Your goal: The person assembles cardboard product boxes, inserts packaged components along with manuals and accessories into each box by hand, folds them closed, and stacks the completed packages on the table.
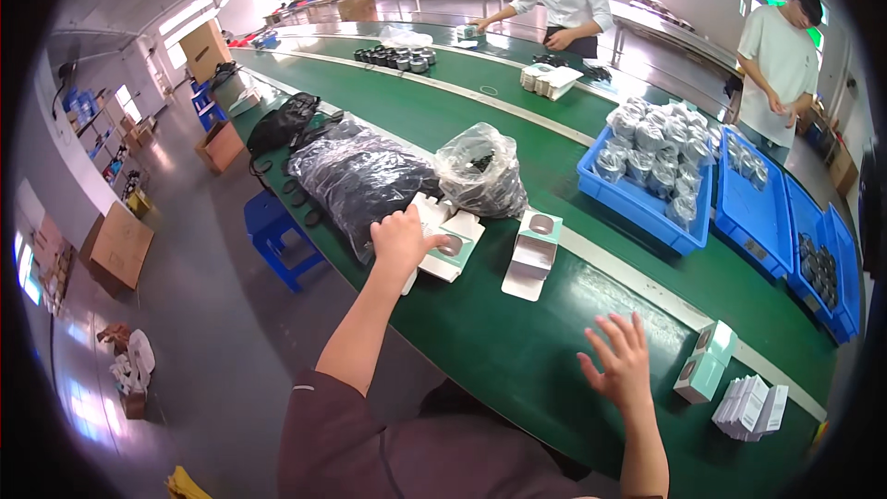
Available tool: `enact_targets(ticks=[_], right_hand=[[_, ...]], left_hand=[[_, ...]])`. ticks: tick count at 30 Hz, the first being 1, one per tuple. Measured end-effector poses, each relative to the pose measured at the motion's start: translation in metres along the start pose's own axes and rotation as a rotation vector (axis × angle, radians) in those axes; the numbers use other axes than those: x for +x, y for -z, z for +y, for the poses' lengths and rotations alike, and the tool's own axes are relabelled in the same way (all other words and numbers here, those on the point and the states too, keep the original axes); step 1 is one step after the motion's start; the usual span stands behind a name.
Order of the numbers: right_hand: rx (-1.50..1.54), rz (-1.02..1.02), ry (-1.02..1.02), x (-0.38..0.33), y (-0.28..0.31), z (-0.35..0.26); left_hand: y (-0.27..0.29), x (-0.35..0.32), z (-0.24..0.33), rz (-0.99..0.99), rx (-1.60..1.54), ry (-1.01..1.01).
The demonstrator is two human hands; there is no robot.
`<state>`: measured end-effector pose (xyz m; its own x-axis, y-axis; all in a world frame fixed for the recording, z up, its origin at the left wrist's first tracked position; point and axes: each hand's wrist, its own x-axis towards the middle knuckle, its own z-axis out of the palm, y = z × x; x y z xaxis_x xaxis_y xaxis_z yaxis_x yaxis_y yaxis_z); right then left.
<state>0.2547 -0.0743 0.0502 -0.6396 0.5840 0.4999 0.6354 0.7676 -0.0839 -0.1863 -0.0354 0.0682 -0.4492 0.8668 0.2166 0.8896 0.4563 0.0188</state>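
My left hand is on a small stack of flattened white-and-green cartons near the table's front edge. Its thumb lies over the top carton, and its curled fingers are partly hidden. Just right of that stack, an opened carton stands with its flap folded out toward me. My right hand hovers above the green table with fingers spread, holding nothing. To its right are closed green-and-white boxes and a bundle of folded white paper leaflets.
Behind my left hand lie a large bag of black items and a clear bag. A blue crate holds several wrapped round parts; more blue trays stand beside it. Two people are across the table. A blue stool is at left.
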Motion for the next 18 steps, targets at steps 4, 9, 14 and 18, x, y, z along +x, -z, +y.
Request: enact_targets(ticks=[4,9,14,18], right_hand=[[0.142,-0.056,0.059,-0.003,-0.022,-0.02],[0.354,-0.094,0.006,-0.029,-0.035,-0.019],[0.434,-0.079,-0.084,-0.024,-0.039,-0.013],[0.441,-0.076,-0.1,-0.024,-0.034,-0.014]], left_hand=[[-0.003,0.001,-0.002,0.16,-0.068,-0.021],[-0.018,0.019,-0.017,0.155,-0.439,-0.043],[-0.008,0.021,-0.021,0.138,-0.474,0.003],[0.006,0.028,-0.021,0.055,-0.435,-0.019]])
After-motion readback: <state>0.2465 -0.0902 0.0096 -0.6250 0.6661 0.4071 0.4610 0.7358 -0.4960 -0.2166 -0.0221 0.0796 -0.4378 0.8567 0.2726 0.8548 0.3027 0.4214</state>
